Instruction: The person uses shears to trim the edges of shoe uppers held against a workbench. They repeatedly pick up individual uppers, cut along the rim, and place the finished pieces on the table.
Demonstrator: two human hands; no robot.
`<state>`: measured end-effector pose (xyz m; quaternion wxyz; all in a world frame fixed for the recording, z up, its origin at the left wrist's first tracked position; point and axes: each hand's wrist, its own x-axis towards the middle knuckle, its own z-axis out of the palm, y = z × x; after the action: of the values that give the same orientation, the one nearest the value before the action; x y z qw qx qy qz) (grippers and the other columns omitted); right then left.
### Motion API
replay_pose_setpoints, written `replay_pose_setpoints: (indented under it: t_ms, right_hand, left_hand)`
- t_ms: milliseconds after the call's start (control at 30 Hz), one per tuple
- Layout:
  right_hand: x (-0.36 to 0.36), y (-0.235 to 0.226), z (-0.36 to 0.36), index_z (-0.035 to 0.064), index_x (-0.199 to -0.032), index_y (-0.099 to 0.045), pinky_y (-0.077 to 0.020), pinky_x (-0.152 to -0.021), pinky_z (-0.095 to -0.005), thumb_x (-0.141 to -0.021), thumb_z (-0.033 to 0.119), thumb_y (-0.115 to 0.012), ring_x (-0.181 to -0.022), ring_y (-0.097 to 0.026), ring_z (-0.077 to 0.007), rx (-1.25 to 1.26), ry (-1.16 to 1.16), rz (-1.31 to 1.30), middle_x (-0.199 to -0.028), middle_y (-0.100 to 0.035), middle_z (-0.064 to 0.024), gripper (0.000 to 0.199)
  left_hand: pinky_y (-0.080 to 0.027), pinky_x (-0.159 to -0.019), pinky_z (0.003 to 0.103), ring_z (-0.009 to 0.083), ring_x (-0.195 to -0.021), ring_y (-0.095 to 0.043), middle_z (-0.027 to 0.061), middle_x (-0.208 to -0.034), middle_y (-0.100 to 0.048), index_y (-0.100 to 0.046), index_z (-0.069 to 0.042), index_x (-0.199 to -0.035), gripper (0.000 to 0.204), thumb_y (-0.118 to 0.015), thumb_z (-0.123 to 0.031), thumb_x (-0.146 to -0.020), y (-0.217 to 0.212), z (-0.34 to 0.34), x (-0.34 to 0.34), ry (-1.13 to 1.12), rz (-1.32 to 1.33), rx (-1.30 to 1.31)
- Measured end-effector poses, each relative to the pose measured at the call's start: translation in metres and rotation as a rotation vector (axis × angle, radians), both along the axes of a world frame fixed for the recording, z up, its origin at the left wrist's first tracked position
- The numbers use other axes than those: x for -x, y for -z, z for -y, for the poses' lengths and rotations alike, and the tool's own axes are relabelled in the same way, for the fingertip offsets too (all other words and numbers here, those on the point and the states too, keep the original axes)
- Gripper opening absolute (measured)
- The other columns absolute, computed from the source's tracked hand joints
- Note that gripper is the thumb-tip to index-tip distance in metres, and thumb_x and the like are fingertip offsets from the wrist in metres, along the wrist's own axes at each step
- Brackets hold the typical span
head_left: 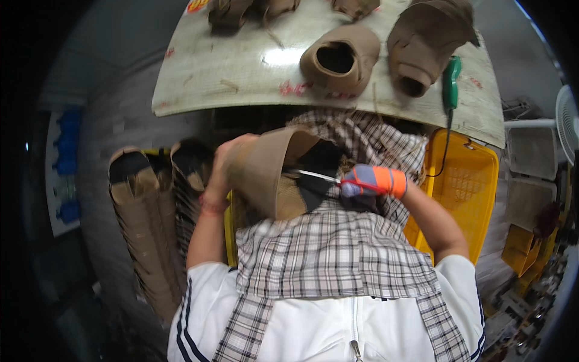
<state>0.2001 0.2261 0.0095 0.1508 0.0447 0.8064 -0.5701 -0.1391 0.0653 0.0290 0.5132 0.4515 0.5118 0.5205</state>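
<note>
A brown cap [259, 172] with black inside is held over my lap, its opening turned to the right. My left hand [227, 160] grips it from the left side, the fingers partly hidden by the cap. In a grey and orange glove, my right hand [369, 181] is closed round red-handled scissors [319, 176]. Their thin metal blades reach into the cap's opening; the tips are hard to make out against it. Checked cloth [386, 145] lies bunched beneath and behind my right hand.
On the table [229, 72] ahead sit several brown caps [356, 54] and a green-handled tool [451, 84] with a black cord. A yellow basket [464, 181] stands to my right. Tall stacks of nested brown caps [145, 235] stand at my left. A white fan [567, 123] is far right.
</note>
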Motion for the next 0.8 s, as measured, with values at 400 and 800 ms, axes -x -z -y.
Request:
replay_pose_setpoints:
  t_ms: [400, 800]
  right_hand:
    - [-0.063, -0.002, 0.057, -0.0018, -0.085, -0.069, -0.0399, -0.054, -0.0250, -0.099, 0.054, -0.041, -0.049, -0.045, -0.0108, 0.486, 0.817, -0.144, -0.054, -0.054, -0.0014, 0.064]
    - [-0.059, -0.008, 0.058, -0.0027, -0.089, -0.067, -0.0356, -0.054, -0.0209, -0.100, 0.058, -0.035, -0.049, -0.042, -0.0082, 0.459, 0.931, -0.231, -0.053, -0.048, 0.0017, 0.069]
  left_hand:
    - [-0.047, -0.102, 0.045, 0.0268, -0.102, -0.066, 0.0120, -0.105, -0.068, -0.067, -0.003, -0.105, 0.026, -0.061, -0.008, -0.080, -0.184, -0.116, 0.001, 0.096, -1.626, -1.185]
    - [-0.043, -0.098, 0.040, 0.0277, -0.101, -0.058, 0.0076, -0.104, -0.065, -0.068, -0.009, -0.103, 0.027, -0.055, -0.003, -0.080, -0.105, -0.310, -0.054, 0.762, -1.304, -0.931]
